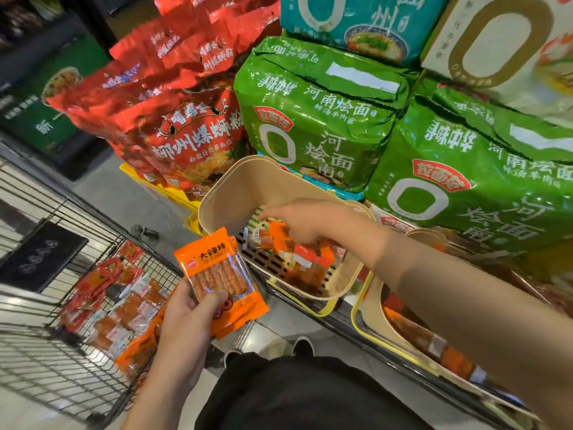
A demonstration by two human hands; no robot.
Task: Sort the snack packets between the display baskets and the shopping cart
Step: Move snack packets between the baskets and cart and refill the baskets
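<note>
My left hand (pixel 189 311) grips a small stack of orange snack packets (pixel 217 271), held upright between the cart and the shelf. My right hand (pixel 297 220) reaches down into a beige display basket (pixel 229 193), with its fingers curled round an orange packet (pixel 280 234) among several packets on the basket floor. A second beige basket (pixel 372 308) to the right holds more orange packets. The black wire shopping cart (pixel 46 352) at lower left contains several red and orange snack packets (pixel 117 308).
Large red noodle bags (pixel 186 131) and green noodle packs (pixel 313 119) are stacked behind the baskets. The shelf's dark front rail (pixel 356 330) runs diagonally. My shoe (pixel 302 346) and dark clothing show on the grey floor below.
</note>
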